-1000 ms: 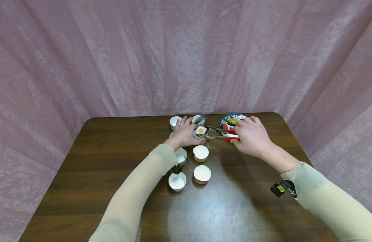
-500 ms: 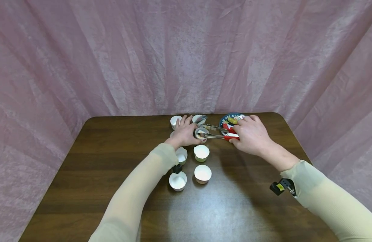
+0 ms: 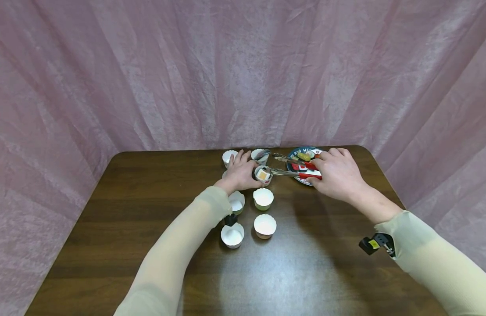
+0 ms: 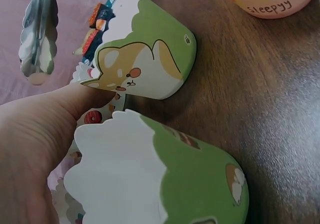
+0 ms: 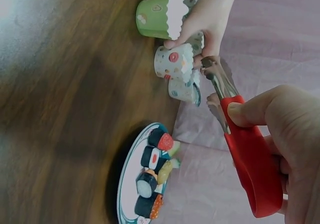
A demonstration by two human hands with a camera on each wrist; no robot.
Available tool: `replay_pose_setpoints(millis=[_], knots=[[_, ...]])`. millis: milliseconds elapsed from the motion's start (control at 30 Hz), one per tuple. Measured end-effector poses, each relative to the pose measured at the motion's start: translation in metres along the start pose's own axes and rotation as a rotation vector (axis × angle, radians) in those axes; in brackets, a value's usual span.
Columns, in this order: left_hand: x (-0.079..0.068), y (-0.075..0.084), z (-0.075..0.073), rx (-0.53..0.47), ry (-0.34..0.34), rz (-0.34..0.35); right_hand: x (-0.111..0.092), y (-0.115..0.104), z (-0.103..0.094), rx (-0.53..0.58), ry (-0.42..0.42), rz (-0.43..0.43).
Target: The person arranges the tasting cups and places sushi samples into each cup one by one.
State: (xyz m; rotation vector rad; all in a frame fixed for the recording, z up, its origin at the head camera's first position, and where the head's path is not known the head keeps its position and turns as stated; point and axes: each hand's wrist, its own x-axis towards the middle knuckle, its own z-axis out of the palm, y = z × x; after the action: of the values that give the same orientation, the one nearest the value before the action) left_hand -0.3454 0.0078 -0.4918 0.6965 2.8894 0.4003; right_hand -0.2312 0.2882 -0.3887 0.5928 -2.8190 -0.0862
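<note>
My left hand (image 3: 240, 174) grips a white paper baking cup with a doughnut print (image 5: 172, 63), thumb and index finger on opposite sides of it. Inside that cup lies a small white piece with a yellow-orange top (image 3: 262, 175), like toy sushi. My right hand (image 3: 337, 173) holds red-handled metal tongs (image 5: 250, 159). Their arms stand apart with nothing between the tips, just right of the gripped cup. Behind it, another paper cup (image 5: 181, 91) has a grey-blue piece in it. A blue-rimmed plate (image 5: 120, 194) under the right hand bears several toy sushi pieces (image 5: 146, 184).
More paper cups stand in two columns towards the front: a green one (image 3: 262, 204), a front right one (image 3: 264, 231) and a front left one (image 3: 232, 241). Another (image 3: 227, 154) stands behind the left hand. A pink curtain (image 3: 227, 74) hangs behind the wooden table (image 3: 148, 206).
The tongs lowered the yellow-topped piece into the gripped cup and let it go. They have opened and drawn back to the right. The left hand has stayed put.
</note>
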Motion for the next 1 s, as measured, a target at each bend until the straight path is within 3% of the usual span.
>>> replay_pose_setpoints(millis=[333, 667, 1000], knots=[[-0.009, -0.005, -0.009, -0.049, -0.014, 0.033, -0.011, 0.014, -0.006, 0.024, 0.033, 0.064], [-0.024, -0.017, -0.021, -0.091, 0.083, 0.091, -0.021, 0.026, -0.012, 0.088, 0.091, 0.116], [-0.035, -0.020, -0.028, -0.127, 0.130, 0.098, -0.035, 0.036, -0.016, 0.103, 0.070, 0.153]])
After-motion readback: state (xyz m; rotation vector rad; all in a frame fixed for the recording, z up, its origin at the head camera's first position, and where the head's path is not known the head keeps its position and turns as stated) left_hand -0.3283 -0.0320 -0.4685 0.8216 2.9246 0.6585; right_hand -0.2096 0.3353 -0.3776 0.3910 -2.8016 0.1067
